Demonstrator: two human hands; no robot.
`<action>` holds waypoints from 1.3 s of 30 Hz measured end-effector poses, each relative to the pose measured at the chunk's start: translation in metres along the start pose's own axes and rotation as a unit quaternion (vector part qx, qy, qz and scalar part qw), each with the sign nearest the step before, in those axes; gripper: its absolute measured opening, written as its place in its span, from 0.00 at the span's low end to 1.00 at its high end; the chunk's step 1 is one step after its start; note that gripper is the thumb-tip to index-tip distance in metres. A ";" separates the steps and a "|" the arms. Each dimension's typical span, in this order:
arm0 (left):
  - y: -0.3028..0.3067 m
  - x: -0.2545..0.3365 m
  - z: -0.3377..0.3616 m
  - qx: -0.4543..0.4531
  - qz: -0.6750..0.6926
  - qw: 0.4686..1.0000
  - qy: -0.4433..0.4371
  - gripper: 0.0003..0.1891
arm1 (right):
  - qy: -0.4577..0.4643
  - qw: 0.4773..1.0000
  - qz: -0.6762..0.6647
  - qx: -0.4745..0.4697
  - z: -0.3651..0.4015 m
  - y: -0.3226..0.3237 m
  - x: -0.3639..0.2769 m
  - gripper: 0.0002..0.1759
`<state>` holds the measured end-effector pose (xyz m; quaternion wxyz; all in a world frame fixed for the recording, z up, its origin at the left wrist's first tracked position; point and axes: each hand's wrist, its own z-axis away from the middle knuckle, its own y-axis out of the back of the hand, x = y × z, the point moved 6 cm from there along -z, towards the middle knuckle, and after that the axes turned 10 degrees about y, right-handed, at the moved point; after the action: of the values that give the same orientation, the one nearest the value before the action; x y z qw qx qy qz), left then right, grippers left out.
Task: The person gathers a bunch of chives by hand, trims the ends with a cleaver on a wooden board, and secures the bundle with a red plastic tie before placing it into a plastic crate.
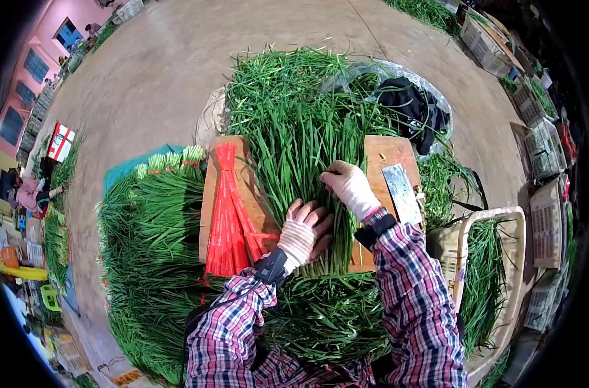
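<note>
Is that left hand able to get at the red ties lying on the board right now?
Probably yes. The left hand rests on the chives, and the red ties lie uncovered right beside it on the wooden board, with only bare board in between.

Plaid sleeves (411, 291) meet black wristbands (272, 266), pale gloves (301, 236).

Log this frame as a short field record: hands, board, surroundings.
left hand: gloved, fingers laid on the loose chives
right hand: gloved, fingers curled into the same pile
support: wooden board under the pile
board, left part: red ties
board, right part: cleaver lying flat
left of board: tied bundles, stacked
right of board: basket holding greens
</note>
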<state>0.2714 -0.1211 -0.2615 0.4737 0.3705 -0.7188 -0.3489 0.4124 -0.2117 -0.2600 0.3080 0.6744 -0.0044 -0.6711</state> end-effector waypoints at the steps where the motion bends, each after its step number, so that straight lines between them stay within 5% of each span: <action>1: 0.000 -0.001 0.000 0.008 0.002 1.000 -0.002 0.26 | 0.050 0.998 0.027 0.022 0.003 0.001 -0.001 0.14; 10: -0.006 -0.003 0.002 0.003 -0.014 1.000 -0.007 0.26 | -0.091 0.950 -0.298 0.021 0.025 -0.031 -0.006 0.07; 15: -0.009 -0.004 0.002 -0.013 -0.022 1.000 -0.008 0.26 | -0.074 0.909 -0.402 0.079 0.032 -0.021 -0.017 0.07; 17: -0.028 -0.011 0.002 -0.103 -0.164 0.981 0.026 0.30 | -0.013 0.944 -0.328 0.021 0.055 -0.019 -0.038 0.06; 19: -0.007 0.001 -0.008 -0.212 -0.189 0.951 0.119 0.33 | 0.029 0.942 -0.293 -0.163 0.098 -0.030 -0.051 0.06; 20: -0.029 -0.025 0.008 -0.051 -0.096 0.994 -0.024 0.31 | 0.076 0.938 -0.166 -0.295 0.126 -0.031 -0.064 0.10; 21: -0.030 -0.036 0.008 -0.042 0.089 0.995 0.013 0.26 | 0.121 0.898 -0.038 -0.421 0.161 -0.028 -0.074 0.13; 22: 0.005 -0.027 0.004 0.009 0.197 0.979 0.043 0.21 | 0.213 0.854 0.097 -0.464 0.189 -0.025 -0.076 0.17; 23: 0.039 -0.018 0.002 0.065 0.305 0.948 0.058 0.17 | 0.194 0.831 0.204 -0.480 0.208 -0.014 -0.077 0.18; 24: 0.050 -0.019 0.009 0.077 0.537 0.821 0.179 0.14 | 0.191 0.855 0.194 -0.441 0.211 -0.005 -0.064 0.18; 25: 0.073 -0.031 0.005 0.138 0.351 0.920 0.110 0.13 | 0.189 0.878 0.186 -0.399 0.210 0.008 -0.051 0.18; 26: 0.081 -0.041 0.012 0.149 0.399 0.888 0.174 0.14 | 0.091 0.931 0.113 -0.335 0.202 0.031 -0.042 0.18; 27: 0.095 -0.050 0.013 0.165 0.318 0.915 0.184 0.14 | -0.006 0.964 0.038 -0.263 0.192 0.053 -0.031 0.17; 29: 0.106 -0.068 0.015 0.113 0.238 0.923 0.279 0.14 | -0.171 0.979 -0.015 -0.110 0.180 0.080 -0.007 0.16; 33: 0.097 -0.090 0.008 0.030 0.091 0.937 0.337 0.21 | -0.129 0.991 -0.018 -0.023 0.149 0.100 0.005 0.18; 34: 0.089 -0.096 0.000 -0.040 0.042 0.936 0.349 0.30 | -0.120 0.993 -0.005 -0.020 0.140 0.102 0.007 0.20; 39: 0.051 -0.107 -0.021 -0.198 -0.083 0.893 0.395 0.40 | -0.142 0.984 0.079 -0.070 0.092 0.095 0.034 0.35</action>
<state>0.3104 -0.0073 -0.2570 0.7514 0.4345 -0.3555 -0.3467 0.3713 -0.3407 -0.2424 0.4029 0.5462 -0.0549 -0.7324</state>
